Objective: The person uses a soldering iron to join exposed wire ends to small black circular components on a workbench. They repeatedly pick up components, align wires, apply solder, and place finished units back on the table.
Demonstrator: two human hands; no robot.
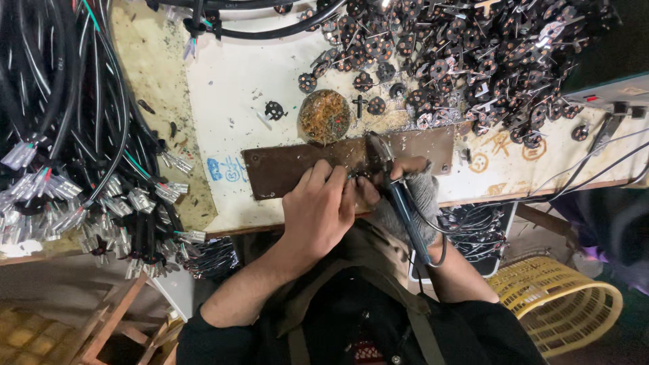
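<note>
Gripping a blue-handled soldering iron (403, 196), the gloved right hand (412, 196) is held at mid-frame over a brown metal plate (284, 169); a small black part (356, 177), pinched by the left hand (318, 209) fingers, is pressed there. A solder-dross tin (324, 116) is seen just above.

Matt brown metal plate (284, 169), scuffed
</note>
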